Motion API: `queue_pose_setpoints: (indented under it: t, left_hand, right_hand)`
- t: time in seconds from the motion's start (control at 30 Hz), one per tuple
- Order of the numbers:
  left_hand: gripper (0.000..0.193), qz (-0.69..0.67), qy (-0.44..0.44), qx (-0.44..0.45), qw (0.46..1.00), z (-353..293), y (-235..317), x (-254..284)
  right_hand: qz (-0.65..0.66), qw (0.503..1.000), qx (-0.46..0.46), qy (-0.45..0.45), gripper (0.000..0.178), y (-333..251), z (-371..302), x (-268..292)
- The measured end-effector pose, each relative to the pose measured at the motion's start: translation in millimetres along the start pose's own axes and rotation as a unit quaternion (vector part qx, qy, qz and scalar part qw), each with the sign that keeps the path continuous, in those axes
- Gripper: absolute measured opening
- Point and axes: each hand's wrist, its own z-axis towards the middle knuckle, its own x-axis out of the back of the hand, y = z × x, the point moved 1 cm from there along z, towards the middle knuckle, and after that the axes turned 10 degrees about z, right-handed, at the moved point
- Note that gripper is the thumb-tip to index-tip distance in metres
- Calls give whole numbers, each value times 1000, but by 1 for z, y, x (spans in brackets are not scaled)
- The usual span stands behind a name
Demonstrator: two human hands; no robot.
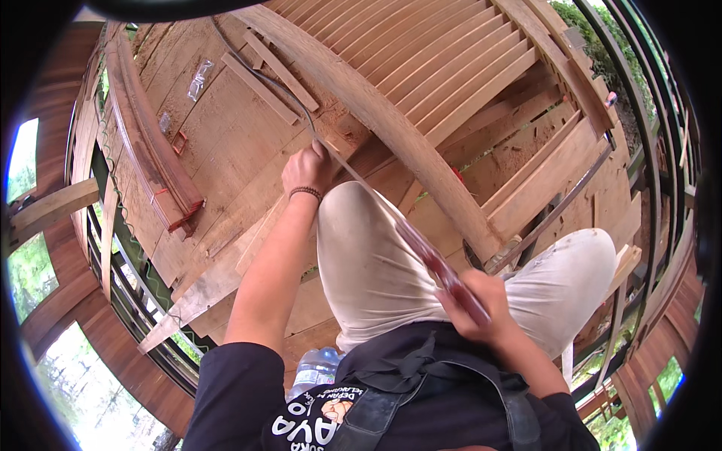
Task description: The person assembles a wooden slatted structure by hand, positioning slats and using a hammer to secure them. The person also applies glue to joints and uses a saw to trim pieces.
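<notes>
My right hand (485, 304) is wrapped round the dark reddish wooden handle of a long, thin-bladed knife (436, 263), close to my waist. From the handle the narrow blade runs slantwise away and to the left, past my raised left knee. At its far end my left hand (307, 171), with a beaded bracelet on the wrist, is closed in a fist against the blade. What its fingers hold is hidden. A dark cable (282, 89) comes down from the far side and ends beside that fist.
A large slatted wooden frame (421, 68) with a thick curved beam (376, 113) lies ahead to the right. Loose wood strips (259, 89) and sawdust cover the planks. Reddish trim lengths (154, 143) lie at left. A plastic bottle (316, 368) is beside my left hip.
</notes>
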Motion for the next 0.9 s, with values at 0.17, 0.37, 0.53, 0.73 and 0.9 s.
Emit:
queue_pose_setpoints:
  t: [0.17,0.37,0.53,0.73,0.9]
  left_hand:
    - [60,-15,-4,-3,1000,0,1,1]
    - [59,-35,8,-7,999,1,-1,1]
    - [54,8,-7,4,1000,4,-1,0]
    - [50,-16,31,-15,999,-6,2,8]
    - [51,18,0,-25,1000,-4,5,7]
  right_hand:
    - [9,996,84,24,15,-4,-5,6]
    - [-6,999,40,-13,17,26,28,-26]
    - [8,997,80,7,16,13,-2,-2]
    - [28,999,39,-9,11,32,57,-43]
    - [20,998,67,1,12,26,8,-20]
